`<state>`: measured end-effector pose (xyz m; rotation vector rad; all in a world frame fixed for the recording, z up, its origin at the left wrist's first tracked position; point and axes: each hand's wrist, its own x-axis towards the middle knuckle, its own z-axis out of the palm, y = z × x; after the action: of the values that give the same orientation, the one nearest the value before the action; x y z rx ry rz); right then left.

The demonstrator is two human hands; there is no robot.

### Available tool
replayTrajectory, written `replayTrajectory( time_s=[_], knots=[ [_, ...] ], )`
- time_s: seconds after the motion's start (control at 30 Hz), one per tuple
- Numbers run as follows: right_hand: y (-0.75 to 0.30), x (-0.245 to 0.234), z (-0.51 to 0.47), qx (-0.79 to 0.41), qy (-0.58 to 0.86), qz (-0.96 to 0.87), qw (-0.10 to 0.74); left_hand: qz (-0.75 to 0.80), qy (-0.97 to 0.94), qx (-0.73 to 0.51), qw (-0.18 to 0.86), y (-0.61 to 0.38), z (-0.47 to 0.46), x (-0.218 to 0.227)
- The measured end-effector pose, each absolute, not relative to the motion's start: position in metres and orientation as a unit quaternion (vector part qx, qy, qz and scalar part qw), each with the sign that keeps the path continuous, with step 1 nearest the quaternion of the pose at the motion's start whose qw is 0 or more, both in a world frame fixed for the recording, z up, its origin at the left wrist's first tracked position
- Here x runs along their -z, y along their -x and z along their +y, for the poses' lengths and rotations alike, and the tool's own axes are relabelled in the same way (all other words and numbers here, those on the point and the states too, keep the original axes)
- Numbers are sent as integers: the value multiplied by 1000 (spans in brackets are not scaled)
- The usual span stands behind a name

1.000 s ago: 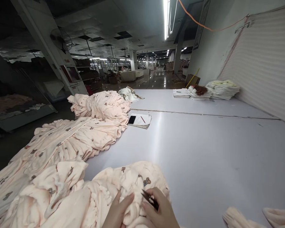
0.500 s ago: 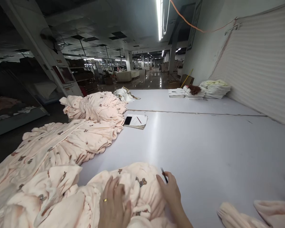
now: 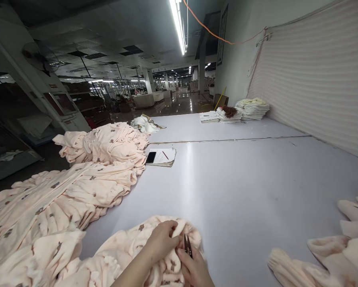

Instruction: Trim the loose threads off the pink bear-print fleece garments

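Observation:
A pale pink fleece garment (image 3: 131,239) with small brown bear prints lies bunched at the table's near edge. My left hand (image 3: 163,241) is closed on a fold of it, fingers pinching the fabric. Close beside it, my right hand (image 3: 193,263) holds a pair of dark thread snips (image 3: 187,246), their two blades apart and pointing up. The right fingertips are close to the same fold; whether they also grip the cloth I cannot tell.
A large heap of the same pink fleece (image 3: 107,175) covers the left side. More pink pieces (image 3: 340,255) lie at the right edge. A notepad (image 3: 163,156) with a phone (image 3: 151,157) and pen sits mid-table. White stacks (image 3: 252,109) stand at the back by the wall.
My left hand has moved right and taken a fold of the fleece. The right hand has come in toward it, with the snips now beside the fold. The view has turned slightly right.

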<state>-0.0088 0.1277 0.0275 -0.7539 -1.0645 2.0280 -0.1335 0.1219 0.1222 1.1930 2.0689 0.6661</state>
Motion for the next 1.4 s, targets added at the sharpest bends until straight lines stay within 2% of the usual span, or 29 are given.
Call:
replayTrajectory(
  time_s=[0.1,0.3,0.63,0.83,1.03,1.27,1.4],
  knots=[
    [0,-36,140,-739,322,-483,342,767,-409,-311,384,142,111,-119],
    [-12,-69,159,-555,345,-685,322,680,-272,-422,535,151,87,-135],
    [-1,-87,142,-362,301,-823,317,621,-206,-509,560,143,78,-142],
    [-6,-83,152,-357,367,-788,342,673,-263,-488,490,137,71,-138],
    [-15,-86,164,-364,308,-835,274,808,-280,-441,271,137,56,-129],
    [-25,-116,152,-522,292,-768,230,747,-291,-493,337,125,45,-127],
    [-10,-131,151,-523,246,-778,245,739,-302,-516,310,122,40,-118]
  ],
)
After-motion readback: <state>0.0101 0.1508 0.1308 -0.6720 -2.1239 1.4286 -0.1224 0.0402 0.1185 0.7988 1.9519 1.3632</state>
